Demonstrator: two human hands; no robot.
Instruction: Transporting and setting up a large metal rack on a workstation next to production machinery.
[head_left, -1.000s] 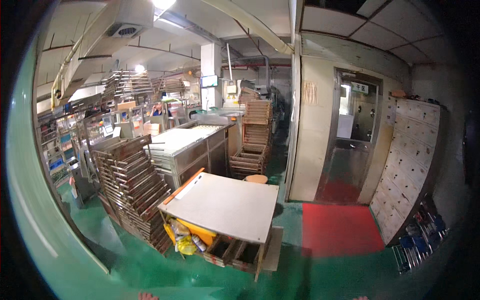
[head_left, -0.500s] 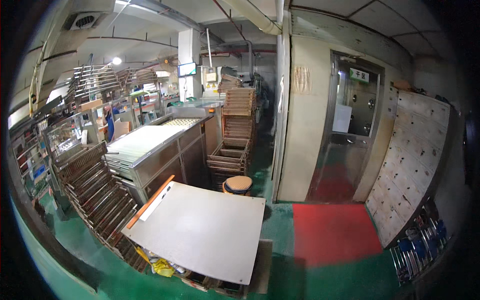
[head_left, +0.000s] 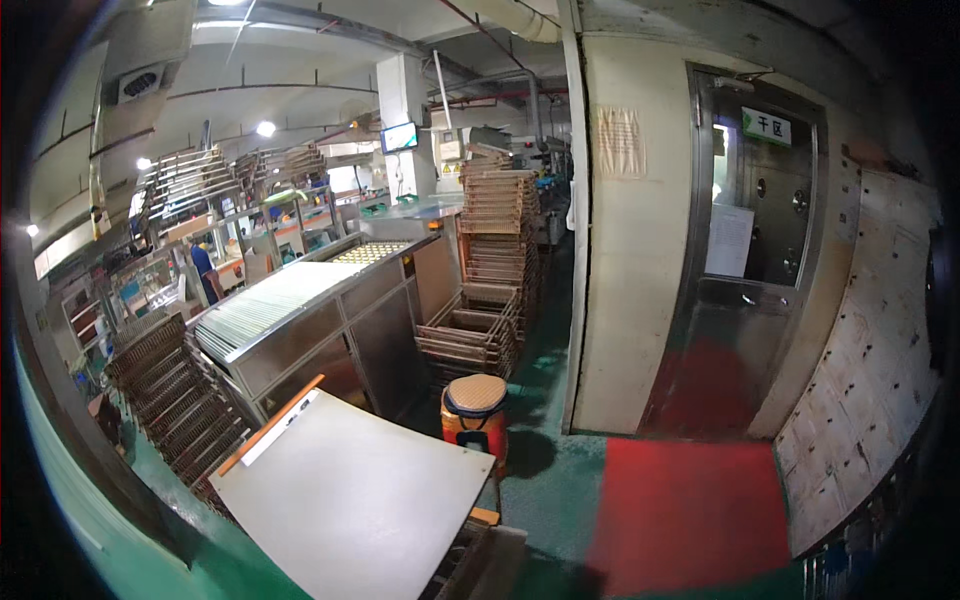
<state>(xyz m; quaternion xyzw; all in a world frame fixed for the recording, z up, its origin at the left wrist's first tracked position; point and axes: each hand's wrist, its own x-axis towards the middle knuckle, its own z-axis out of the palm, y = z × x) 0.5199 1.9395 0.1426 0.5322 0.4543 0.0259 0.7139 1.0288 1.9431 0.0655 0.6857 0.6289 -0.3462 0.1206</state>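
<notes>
Neither of my hands shows in the head view. Nearest to me is a table with a white board top (head_left: 360, 490), cut off by the lower edge. A wooden strip (head_left: 270, 424) runs along its left side, with a white paper strip and what looks like a pen beside it. Just beyond the board stands an orange stool (head_left: 475, 398) with a round tan seat.
Behind the board is a long metal roller conveyor (head_left: 280, 310). Racks (head_left: 170, 385) lean at left; more racks (head_left: 498, 215) are stacked behind the stool. To the right are a red mat (head_left: 690, 510), a metal door (head_left: 750, 230) and lockers (head_left: 865, 340). A person in blue (head_left: 204, 268) stands far left.
My view has moved forward. The white board sits lower in the picture, the stool shows more fully, and the door and red mat look larger and farther right.
</notes>
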